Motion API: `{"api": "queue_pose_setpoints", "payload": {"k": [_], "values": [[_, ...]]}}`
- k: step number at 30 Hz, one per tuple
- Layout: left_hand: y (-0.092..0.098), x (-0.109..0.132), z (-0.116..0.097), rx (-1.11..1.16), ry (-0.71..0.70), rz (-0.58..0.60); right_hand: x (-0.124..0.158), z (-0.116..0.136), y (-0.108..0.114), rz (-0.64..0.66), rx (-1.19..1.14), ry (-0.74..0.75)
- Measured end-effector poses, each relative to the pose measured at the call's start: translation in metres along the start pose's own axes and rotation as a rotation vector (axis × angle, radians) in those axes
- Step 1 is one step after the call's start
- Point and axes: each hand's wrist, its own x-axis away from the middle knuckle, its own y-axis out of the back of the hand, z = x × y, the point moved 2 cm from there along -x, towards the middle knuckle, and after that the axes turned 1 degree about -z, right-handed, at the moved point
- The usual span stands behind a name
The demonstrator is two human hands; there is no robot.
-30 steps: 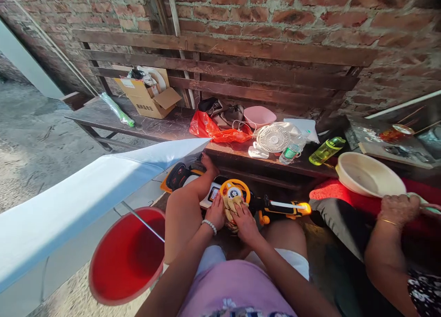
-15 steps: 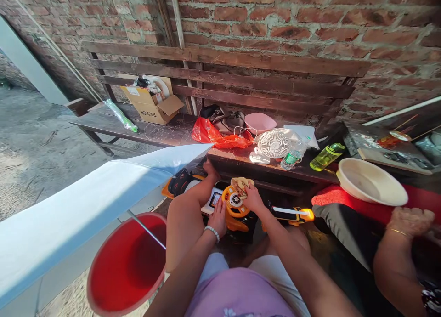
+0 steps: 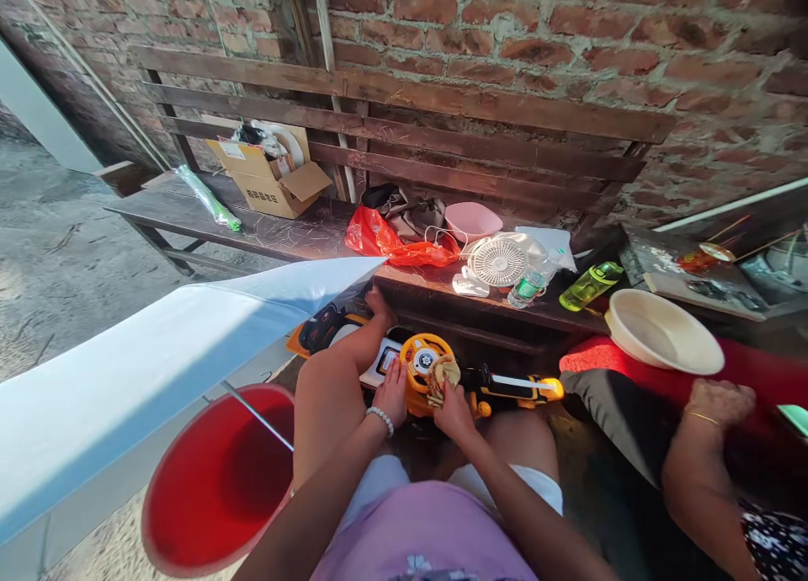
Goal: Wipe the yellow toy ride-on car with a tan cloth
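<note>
Right hand (image 3: 453, 411) closed on yellow cloth (image 3: 443, 378), pressed to yellow toy steering wheel (image 3: 418, 354); left hand (image 3: 390, 394) open, fingers spread, steadying the white toy dashboard (image 3: 382, 366).

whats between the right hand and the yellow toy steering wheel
In the head view, a crumpled tan cloth lies between the right hand and the yellow toy steering wheel, pressed against the wheel.
</note>
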Motion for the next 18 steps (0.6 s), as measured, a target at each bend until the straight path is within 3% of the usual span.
{"api": "queue_pose_setpoints", "payload": {"k": [4, 12, 18], "values": [[0.002, 0.000, 0.002, -0.005, -0.023, -0.011, 0.016, 0.011, -0.021, 0.023, -0.092, 0.123], [0.005, 0.005, 0.002, -0.024, -0.005, 0.011, 0.029, 0.008, -0.005, 0.156, -0.332, 0.348], [0.002, 0.012, 0.001, -0.021, 0.009, -0.091, 0.019, -0.009, 0.014, -0.122, -0.209, 0.261]]}}
